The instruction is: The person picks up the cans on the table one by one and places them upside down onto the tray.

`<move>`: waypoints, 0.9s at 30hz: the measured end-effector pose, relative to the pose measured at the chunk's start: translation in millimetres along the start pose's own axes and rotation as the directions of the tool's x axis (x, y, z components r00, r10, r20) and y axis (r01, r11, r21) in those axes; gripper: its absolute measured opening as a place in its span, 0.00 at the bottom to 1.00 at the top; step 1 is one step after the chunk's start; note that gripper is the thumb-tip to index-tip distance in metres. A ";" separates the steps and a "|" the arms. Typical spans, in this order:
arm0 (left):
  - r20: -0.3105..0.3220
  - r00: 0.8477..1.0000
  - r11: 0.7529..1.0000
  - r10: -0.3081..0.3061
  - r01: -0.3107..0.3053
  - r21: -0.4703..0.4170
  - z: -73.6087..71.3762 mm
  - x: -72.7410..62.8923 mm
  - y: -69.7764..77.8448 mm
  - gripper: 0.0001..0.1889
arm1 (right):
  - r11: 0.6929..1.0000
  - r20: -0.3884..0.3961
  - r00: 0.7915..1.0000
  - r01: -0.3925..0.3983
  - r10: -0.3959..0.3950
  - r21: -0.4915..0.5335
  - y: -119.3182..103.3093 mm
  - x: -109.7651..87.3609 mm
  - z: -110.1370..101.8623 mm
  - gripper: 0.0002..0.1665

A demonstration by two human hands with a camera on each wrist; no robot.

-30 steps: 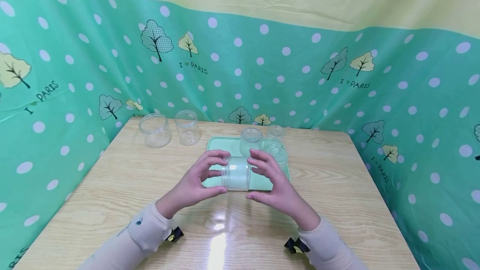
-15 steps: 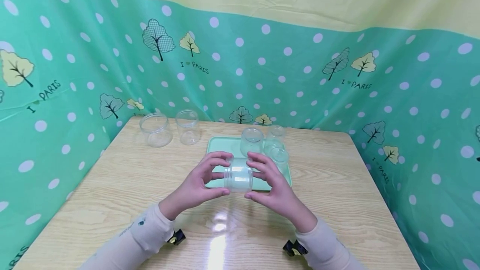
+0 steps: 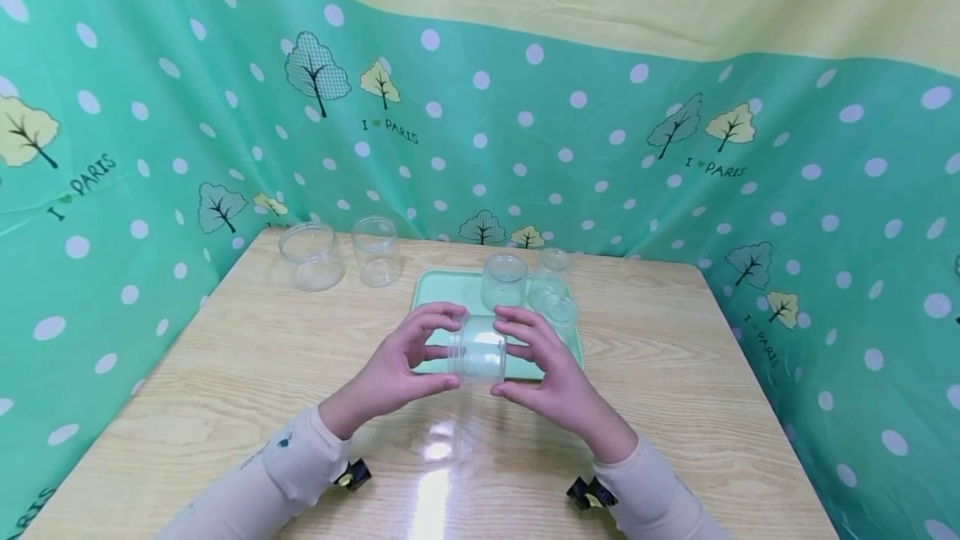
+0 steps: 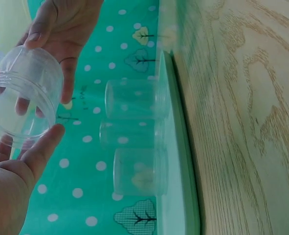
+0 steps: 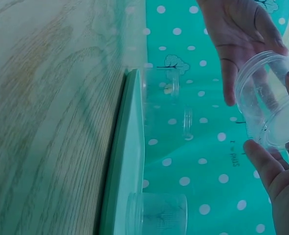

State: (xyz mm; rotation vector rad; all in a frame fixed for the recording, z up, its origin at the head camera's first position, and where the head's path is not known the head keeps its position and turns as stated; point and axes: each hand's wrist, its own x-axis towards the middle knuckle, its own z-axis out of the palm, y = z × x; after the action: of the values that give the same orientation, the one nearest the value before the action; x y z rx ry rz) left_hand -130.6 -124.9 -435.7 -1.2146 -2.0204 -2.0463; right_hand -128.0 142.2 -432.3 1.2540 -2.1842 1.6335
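A clear plastic jar lies sideways in the air between my two hands, its threaded mouth toward the left. My left hand grips it at the mouth end, thumb below and fingers above. At the base end, my right hand holds it in the same way. The left wrist view shows the jar's open ringed rim, and nothing shows inside it. Behind and below the jar is a light green tray, partly hidden by the hands. Several clear jars stand mouth down on the tray's right side.
Two more clear jars stand at the back left of the wooden table: a wide one and a narrower, taller one. A green dotted curtain rises along the back and both sides.
Both hands and the jar shifted slightly right at first, and the right hand came closer in around the base. Since then the jar's reflections have moved, while the hands stay nearly in place.
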 end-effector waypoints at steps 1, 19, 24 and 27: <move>0.000 1.000 1.000 0.000 0.000 0.005 0.0 0.2 0.0 0.33 | 1.000 -0.001 1.000 0.001 -0.001 0.002 0.8 0.0 -0.3 0.49; -0.002 0.999 0.998 -0.032 0.032 0.049 -2.1 1.3 4.9 0.32 | 1.000 -0.018 1.000 -0.001 0.000 -0.007 0.3 -1.0 -0.1 0.47; 0.005 1.000 0.997 -0.024 0.024 0.067 -3.3 1.6 6.5 0.33 | 1.000 -0.026 1.000 -0.011 0.011 -0.007 -0.9 -0.8 0.1 0.47; 0.010 1.000 0.997 -0.017 0.016 0.071 -3.6 1.5 6.7 0.33 | 1.000 -0.031 0.999 -0.012 0.011 -0.011 -2.2 -0.6 0.1 0.47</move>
State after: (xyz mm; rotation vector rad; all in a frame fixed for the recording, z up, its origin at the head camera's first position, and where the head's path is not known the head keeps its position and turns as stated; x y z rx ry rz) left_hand -129.9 -128.3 -428.8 -1.2025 -2.0955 -1.9609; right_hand -126.1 142.3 -431.1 1.2069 -2.1831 1.6322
